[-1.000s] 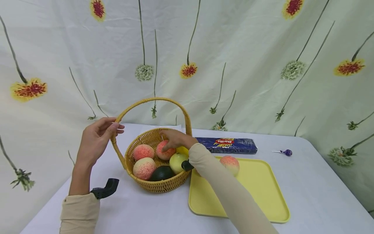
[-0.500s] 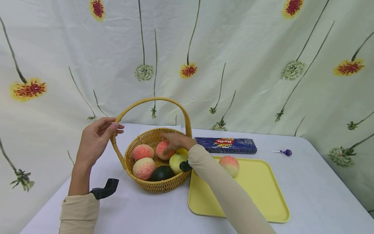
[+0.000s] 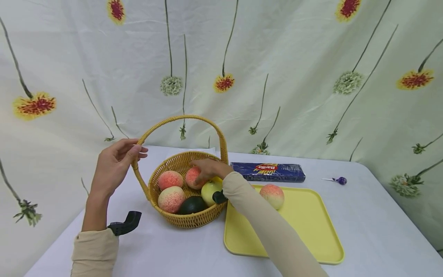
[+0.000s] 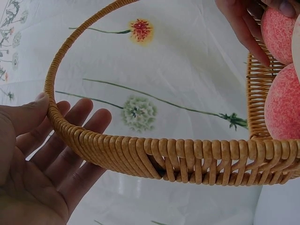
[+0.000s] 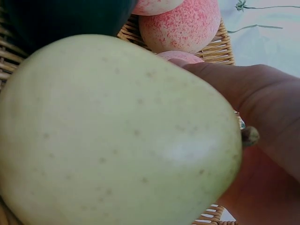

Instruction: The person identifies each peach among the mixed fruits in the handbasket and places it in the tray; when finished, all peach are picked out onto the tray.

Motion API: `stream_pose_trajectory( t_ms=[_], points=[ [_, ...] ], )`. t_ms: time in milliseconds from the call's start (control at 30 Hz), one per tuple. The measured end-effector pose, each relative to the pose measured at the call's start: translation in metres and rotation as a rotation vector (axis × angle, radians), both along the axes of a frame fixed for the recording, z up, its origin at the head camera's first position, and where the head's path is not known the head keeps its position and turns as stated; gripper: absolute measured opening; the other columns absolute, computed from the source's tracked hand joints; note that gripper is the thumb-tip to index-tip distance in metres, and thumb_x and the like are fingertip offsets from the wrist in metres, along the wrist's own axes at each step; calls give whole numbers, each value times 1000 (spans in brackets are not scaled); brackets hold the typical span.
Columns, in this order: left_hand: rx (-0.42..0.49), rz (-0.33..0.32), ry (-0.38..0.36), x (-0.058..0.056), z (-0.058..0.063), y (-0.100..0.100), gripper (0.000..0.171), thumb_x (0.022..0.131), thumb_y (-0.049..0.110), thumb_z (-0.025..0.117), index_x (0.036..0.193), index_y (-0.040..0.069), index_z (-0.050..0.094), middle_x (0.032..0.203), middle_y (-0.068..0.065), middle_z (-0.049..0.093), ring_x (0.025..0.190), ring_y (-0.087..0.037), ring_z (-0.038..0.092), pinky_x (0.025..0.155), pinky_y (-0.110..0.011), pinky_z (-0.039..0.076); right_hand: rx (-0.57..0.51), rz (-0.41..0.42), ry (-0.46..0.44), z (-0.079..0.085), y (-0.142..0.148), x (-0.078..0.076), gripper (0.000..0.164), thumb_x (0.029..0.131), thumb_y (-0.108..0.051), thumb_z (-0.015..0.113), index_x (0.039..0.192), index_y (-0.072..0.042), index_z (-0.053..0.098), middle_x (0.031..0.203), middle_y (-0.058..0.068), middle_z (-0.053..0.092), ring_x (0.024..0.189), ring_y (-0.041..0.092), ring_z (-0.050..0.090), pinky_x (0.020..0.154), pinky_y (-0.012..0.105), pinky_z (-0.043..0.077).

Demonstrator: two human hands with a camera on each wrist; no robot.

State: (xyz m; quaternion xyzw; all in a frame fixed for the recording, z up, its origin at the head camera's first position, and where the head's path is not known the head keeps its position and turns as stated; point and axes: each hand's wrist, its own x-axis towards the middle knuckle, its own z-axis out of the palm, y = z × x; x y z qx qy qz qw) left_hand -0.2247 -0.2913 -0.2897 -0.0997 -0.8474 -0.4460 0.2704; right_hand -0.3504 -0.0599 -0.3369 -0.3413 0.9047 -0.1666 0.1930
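My left hand (image 3: pixel 112 163) pinches the handle (image 3: pixel 183 116) of a woven basket (image 3: pixel 194 221) low on its left side, thumb in front and fingers behind. In the left wrist view those fingers (image 4: pixel 75 140) spread loosely past the cane. Inside the basket, my right hand (image 3: pixel 212 169) holds a pink peach (image 3: pixel 192 177) from above, with thumb and fingers on either side of it. Close to that wrist lies a pale green pear (image 3: pixel 209 193), filling much of the right wrist view. Two more peaches (image 3: pixel 171 199) and a dark green avocado (image 3: pixel 191 205) lie beside it.
To the right is a yellow tray (image 3: pixel 308 227) carrying another peach (image 3: pixel 272 196), partly under my right forearm. Behind it lie a blue Barilla pasta box (image 3: pixel 268 172) and a purple lollipop (image 3: pixel 342 180). A flowered cloth (image 3: pixel 297 77) hangs behind the table.
My right hand has lowered slightly and its thumb has come down onto the peach. My left hand and the basket have stayed in place.
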Motion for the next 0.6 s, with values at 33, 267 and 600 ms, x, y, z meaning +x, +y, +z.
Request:
stream_pose_trajectory(
  t_ms=[33, 267, 600],
  points=[
    [-2, 3, -1, 0, 0, 0, 35, 98, 22, 56, 125, 1, 57, 97, 11, 67, 86, 3, 66, 75, -9, 50, -3, 4, -1, 0, 0, 0, 70, 89, -20, 69, 149, -16, 33, 148, 7, 41, 134, 22, 40, 105, 35, 40],
    [-2, 3, -5, 0, 1, 2, 36, 98, 23, 55, 126, 1, 57, 98, 10, 67, 86, 4, 65, 76, -9, 50, -18, 46, 20, 1, 5, -2, 72, 87, -19, 70, 149, -14, 34, 149, 7, 39, 135, 23, 39, 108, 35, 37],
    [2, 0, -7, 1, 1, 0, 36, 98, 22, 55, 126, 0, 56, 98, 11, 67, 86, 3, 66, 75, -9, 50, -85, 68, 62, 4, 11, -5, 67, 88, -20, 70, 146, -11, 38, 146, 7, 42, 134, 23, 40, 109, 36, 35]
  ],
)
